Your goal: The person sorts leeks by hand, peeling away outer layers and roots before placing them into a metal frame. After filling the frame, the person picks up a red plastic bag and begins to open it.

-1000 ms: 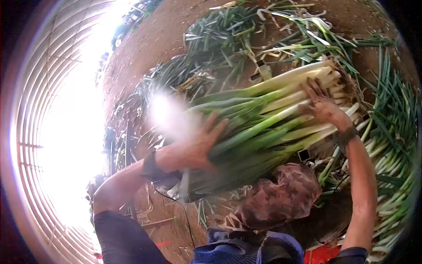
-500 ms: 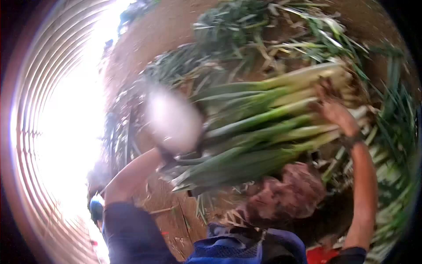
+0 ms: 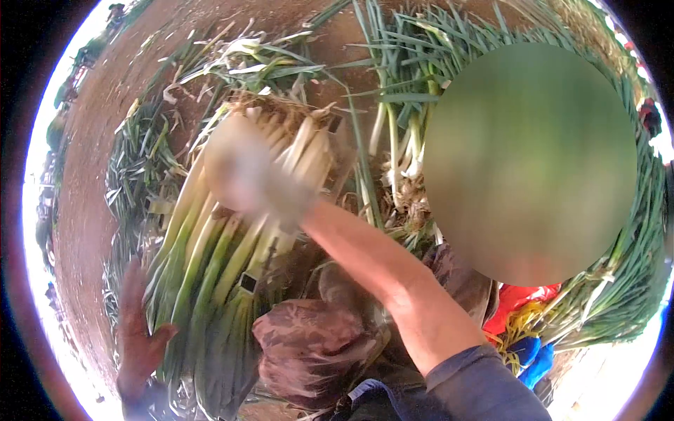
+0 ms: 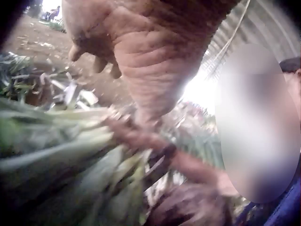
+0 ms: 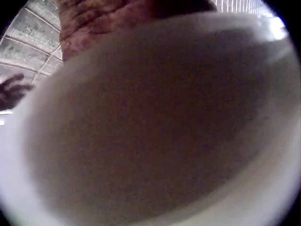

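A thick bundle of large green onions [image 3: 203, 259] lies on the ground, white stalks and roots upward in the head view, green leaves toward the body. My left hand [image 3: 144, 330] is at the left edge of the leaves, fingers straight and thumb spread; in the left wrist view that hand [image 4: 150, 61] looms above the leaves [image 4: 70, 169]. My right arm [image 3: 379, 259] reaches across to the white stalks. A blur covers the right hand in the head view, so I cannot tell how its fingers lie. A pale blur fills most of the right wrist view.
Trimmed leaves [image 3: 140, 158] lie in a heap to the left, with loose scraps [image 3: 260, 56] beyond the roots. More green onions [image 3: 414, 63] are piled at the back and right. A camouflage-covered knee [image 3: 309, 351] is close beside the bundle. Red and blue items [image 3: 523, 305] sit at the right.
The head view has swung round, so the bundle now appears nearly upright and farther left. My left hand has come off the top of the leaves to their edge. My right hand stays near the white stalks.
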The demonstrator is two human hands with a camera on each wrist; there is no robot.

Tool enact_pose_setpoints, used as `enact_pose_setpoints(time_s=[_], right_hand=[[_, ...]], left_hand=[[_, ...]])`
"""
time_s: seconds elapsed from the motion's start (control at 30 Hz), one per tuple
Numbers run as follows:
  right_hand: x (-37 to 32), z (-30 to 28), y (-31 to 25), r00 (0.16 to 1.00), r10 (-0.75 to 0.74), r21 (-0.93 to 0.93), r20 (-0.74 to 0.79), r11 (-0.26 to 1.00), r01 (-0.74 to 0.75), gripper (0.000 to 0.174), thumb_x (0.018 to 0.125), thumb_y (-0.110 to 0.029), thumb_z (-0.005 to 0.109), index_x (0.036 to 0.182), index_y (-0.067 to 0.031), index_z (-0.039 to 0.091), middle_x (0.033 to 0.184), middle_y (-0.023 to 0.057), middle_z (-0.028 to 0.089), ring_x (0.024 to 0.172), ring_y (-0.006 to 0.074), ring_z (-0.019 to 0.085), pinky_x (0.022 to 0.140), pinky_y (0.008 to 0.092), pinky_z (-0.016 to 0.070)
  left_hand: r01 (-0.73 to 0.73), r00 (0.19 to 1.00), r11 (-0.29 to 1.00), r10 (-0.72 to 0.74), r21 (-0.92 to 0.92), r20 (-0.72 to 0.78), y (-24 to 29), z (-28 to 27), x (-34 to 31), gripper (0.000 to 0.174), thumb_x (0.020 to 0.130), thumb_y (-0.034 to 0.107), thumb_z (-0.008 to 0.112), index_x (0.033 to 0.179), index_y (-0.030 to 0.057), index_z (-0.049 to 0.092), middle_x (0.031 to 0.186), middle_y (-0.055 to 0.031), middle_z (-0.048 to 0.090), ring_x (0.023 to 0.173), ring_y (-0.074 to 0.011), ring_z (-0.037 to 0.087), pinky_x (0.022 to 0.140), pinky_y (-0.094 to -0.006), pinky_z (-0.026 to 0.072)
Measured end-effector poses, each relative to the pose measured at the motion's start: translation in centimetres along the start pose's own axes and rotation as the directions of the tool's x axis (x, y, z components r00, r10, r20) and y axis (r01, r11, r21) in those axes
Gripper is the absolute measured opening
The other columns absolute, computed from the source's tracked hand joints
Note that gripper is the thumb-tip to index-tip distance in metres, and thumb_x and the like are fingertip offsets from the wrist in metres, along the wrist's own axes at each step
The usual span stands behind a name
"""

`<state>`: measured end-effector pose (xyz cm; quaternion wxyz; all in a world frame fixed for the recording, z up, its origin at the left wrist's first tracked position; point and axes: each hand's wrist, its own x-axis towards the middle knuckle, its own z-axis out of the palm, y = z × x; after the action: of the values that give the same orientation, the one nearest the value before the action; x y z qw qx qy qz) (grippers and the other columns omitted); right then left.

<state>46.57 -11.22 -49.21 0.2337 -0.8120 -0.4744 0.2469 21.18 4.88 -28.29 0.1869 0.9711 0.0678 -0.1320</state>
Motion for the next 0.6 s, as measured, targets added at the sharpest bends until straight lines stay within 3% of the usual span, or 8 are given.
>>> enact_pose_setpoints(time_s=[0.13, 0.2, 0.27, 0.3, 0.4, 0.47, 0.5, 0.6], right_hand=[[-3.7, -1.8, 1.6, 0.912, -0.089, 0.505, -0.401, 0.809, 0.301, 0.082, 0.082, -0.07, 0.059, 0.137, -0.01, 0.051, 0.131, 0.0177, 0.056, 0.126, 0.0332, 0.051, 0.11, 0.0466, 0.0366], [-11.1, -3.3, 3.7, 0.794, -0.018, 0.447, -0.608, 0.818, 0.361, 0.057, 0.091, -0.047, 0.063, 0.127, -0.0039, 0.057, 0.12, 0.0188, 0.062, 0.113, 0.0283, 0.06, 0.1, 0.0428, 0.0457], [-14.2, -1.2, 9.6, 0.496, 0.538, 0.717, -0.681, 0.627, 0.304, 0.034, 0.095, -0.033, 0.06, 0.108, -0.0026, 0.068, 0.093, 0.012, 0.07, 0.084, 0.0197, 0.067, 0.08, 0.0387, 0.054], [-15.7, -0.6, 12.2, 0.351, 0.744, 0.815, -0.568, 0.569, 0.111, 0.032, 0.091, -0.031, 0.063, 0.101, -0.0013, 0.069, 0.086, 0.0121, 0.07, 0.08, 0.0201, 0.067, 0.073, 0.0371, 0.0542], [-17.7, 7.5, 24.4, 0.342, 0.779, 0.537, -0.525, 0.615, -0.577, 0.03, 0.091, -0.024, 0.056, 0.103, 0.001, 0.066, 0.09, 0.0234, 0.068, 0.089, 0.0341, 0.067, 0.074, 0.0416, 0.0547], [-17.1, 9.2, 26.2, 0.352, 0.805, 0.341, -0.478, 0.539, -0.77, 0.035, 0.089, -0.022, 0.054, 0.114, 0.002, 0.061, 0.093, 0.0246, 0.067, 0.094, 0.0397, 0.066, 0.079, 0.0468, 0.0546], [-17.5, 9.5, 26.6, 0.555, 0.696, 0.056, -0.456, 0.644, -0.763, 0.045, 0.088, -0.024, 0.056, 0.121, 0.0051, 0.053, 0.098, 0.0255, 0.067, 0.095, 0.0405, 0.066, 0.084, 0.0509, 0.0533], [-15.6, 9.8, 28.5, 0.385, 0.867, 0.182, -0.316, 0.454, -0.872, 0.047, 0.086, -0.027, 0.058, 0.118, 0.0079, 0.051, 0.102, 0.0254, 0.067, 0.094, 0.0412, 0.066, 0.085, 0.052, 0.0534]], left_hand=[[-0.214, 0.975, 0.874, 0.163, 0.436, 0.15, -5.9, 6.0, 1.0, 0.08, 0.092, 0.054, 0.052, 0.151, 0.0063, 0.028, 0.159, -0.02, 0.02, 0.146, -0.0408, 0.018, 0.117, -0.0541, 0.016], [-0.186, 0.977, 0.887, 0.123, 0.422, 0.172, -4.9, 5.9, 1.0, 0.084, 0.094, 0.068, 0.03, 0.151, 0.0065, 0.025, 0.157, -0.021, 0.022, 0.145, -0.0436, 0.018, 0.116, -0.0571, 0.014], [-0.204, 0.979, 0.858, 0.166, 0.472, 0.121, -5.0, 6.7, 1.0, 0.082, 0.095, 0.066, 0.033, 0.152, 0.0083, 0.023, 0.157, -0.0221, 0.021, 0.145, -0.0438, 0.018, 0.116, -0.0574, 0.014], [-0.22, 0.975, 0.833, 0.196, 0.507, 0.102, -5.7, 7.2, 1.1, 0.08, 0.096, 0.065, 0.031, 0.153, 0.0113, 0.021, 0.156, -0.023, 0.022, 0.144, -0.0448, 0.019, 0.115, -0.0584, 0.0143], [-0.242, 0.97, 0.865, 0.229, 0.44, 0.083, -5.9, 7.5, 1.2, 0.078, 0.096, 0.064, 0.03, 0.154, 0.0139, 0.019, 0.156, -0.0241, 0.021, 0.144, -0.0464, 0.02, 0.114, -0.0604, 0.0155], [-0.241, 0.969, 0.863, 0.24, 0.445, 0.058, -5.3, 7.6, 1.6, 0.076, 0.096, 0.059, 0.041, 0.155, 0.0175, 0.017, 0.156, -0.0217, 0.025, 0.143, -0.0441, 0.025, 0.114, -0.0602, 0.0197], [-0.242, 0.966, 0.851, 0.258, 0.466, 0.029, -5.4, 7.9, 1.6, 0.075, 0.095, 0.054, 0.045, 0.155, 0.0174, 0.018, 0.155, -0.0221, 0.027, 0.142, -0.0444, 0.027, 0.113, -0.0603, 0.0217], [-0.244, 0.956, 0.831, 0.291, 0.499, -0.018, -5.9, 8.6, 1.8, 0.075, 0.094, 0.044, 0.053, 0.154, 0.0163, 0.018, 0.153, -0.0233, 0.031, 0.14, -0.0449, 0.032, 0.112, -0.06, 0.0256]])
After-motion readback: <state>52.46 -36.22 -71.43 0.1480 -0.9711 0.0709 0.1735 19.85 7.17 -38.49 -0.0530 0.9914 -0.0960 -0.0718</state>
